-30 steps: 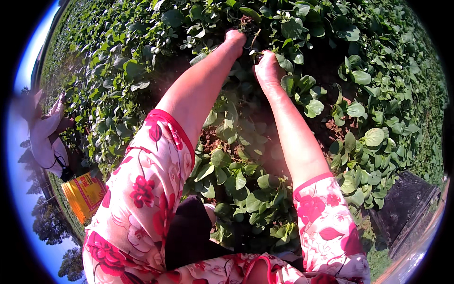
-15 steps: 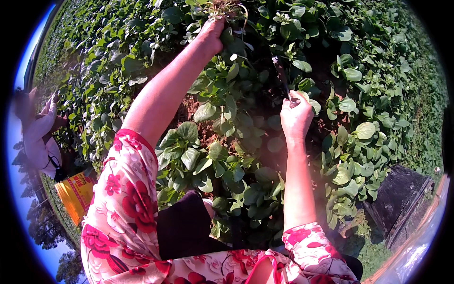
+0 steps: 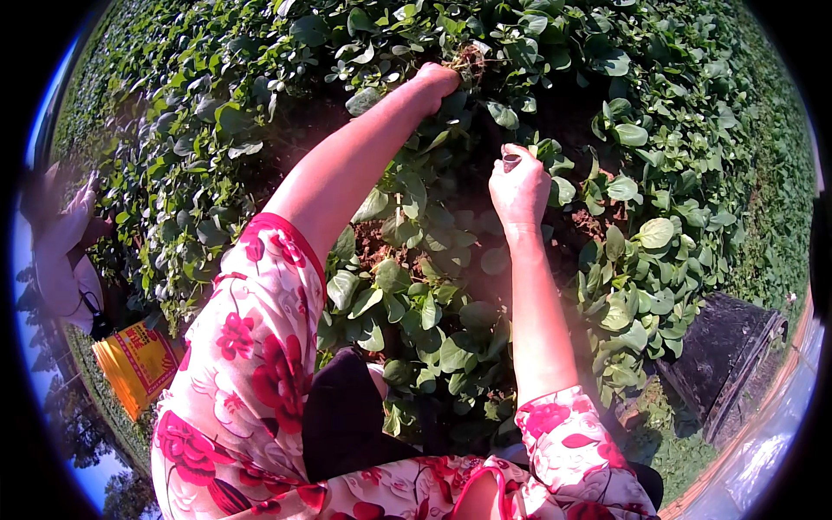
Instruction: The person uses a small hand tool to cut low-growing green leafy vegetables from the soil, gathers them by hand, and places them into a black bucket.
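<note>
My left hand (image 3: 440, 80) is stretched far forward over the leafy crop. Its fingers are closed round a pulled plant with a tangle of roots and soil (image 3: 471, 62), just beyond the fingertips. Nearer and further right, my right hand (image 3: 520, 192) is a fist round a hand tool (image 3: 511, 161). Only the dark rounded end of the tool's handle shows clearly; its working end is lost among shaded leaves. Broad-leaved green plants (image 3: 407, 290) grow between and below my forearms, with reddish-brown soil (image 3: 373, 243) showing through.
A black bucket (image 3: 719, 347) lies tilted at the right, beside a pale plastic sheet (image 3: 767, 451). At the left are a yellow-orange bucket (image 3: 139, 364) and another person in light clothing (image 3: 65, 251), bending over the plants. Dense greenery (image 3: 225, 87) spreads across the far side.
My left hand has come nearer and to the right with the plant, toward my right hand. My right hand has shifted slightly left and forward, still gripping the tool.
</note>
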### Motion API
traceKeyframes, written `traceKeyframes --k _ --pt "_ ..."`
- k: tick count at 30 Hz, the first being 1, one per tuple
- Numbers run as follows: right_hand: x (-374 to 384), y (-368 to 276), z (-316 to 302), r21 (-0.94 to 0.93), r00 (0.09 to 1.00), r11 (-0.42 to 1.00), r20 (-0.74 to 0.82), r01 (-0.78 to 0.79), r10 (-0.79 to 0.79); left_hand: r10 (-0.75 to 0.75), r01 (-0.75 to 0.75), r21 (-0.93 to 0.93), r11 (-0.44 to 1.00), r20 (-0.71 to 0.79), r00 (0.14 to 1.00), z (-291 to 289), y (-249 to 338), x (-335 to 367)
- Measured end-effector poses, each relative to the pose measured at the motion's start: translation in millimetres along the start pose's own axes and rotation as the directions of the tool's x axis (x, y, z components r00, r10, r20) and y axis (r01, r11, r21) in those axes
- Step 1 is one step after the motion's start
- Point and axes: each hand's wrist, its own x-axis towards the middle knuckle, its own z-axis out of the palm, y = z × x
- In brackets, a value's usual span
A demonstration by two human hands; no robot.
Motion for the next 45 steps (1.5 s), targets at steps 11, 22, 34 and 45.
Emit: traceKeyframes --k 11,22,34,45 --pt "23.6 4.6 18.1 -0.15 0.994 0.986 -0.09 -0.074 0.061 0.208 -0.247 0.529 0.812 0.134 0.969 55.0 12.3 23.4" --pt "22.9 -29.1 28.0 -0.028 0.978 0.982 0.085 -0.187 0.188 0.014 0.056 0.386 0.921 -0.174 0.985 45.1 17.8 22.3" --pt "22.5 -22.4 14.7 -0.027 0.975 0.992 0.184 -0.123 0.126 -0.065 -0.008 -0.259 0.966 -0.273 0.96 22.3 -2.8 2.4" --pt "-20.0 11.1 -19.8 -0.055 0.968 0.97 0.07 -0.237 0.241 -0.168 0.117 -0.413 0.903 -0.09 0.982 20.9 0.0 -36.9"
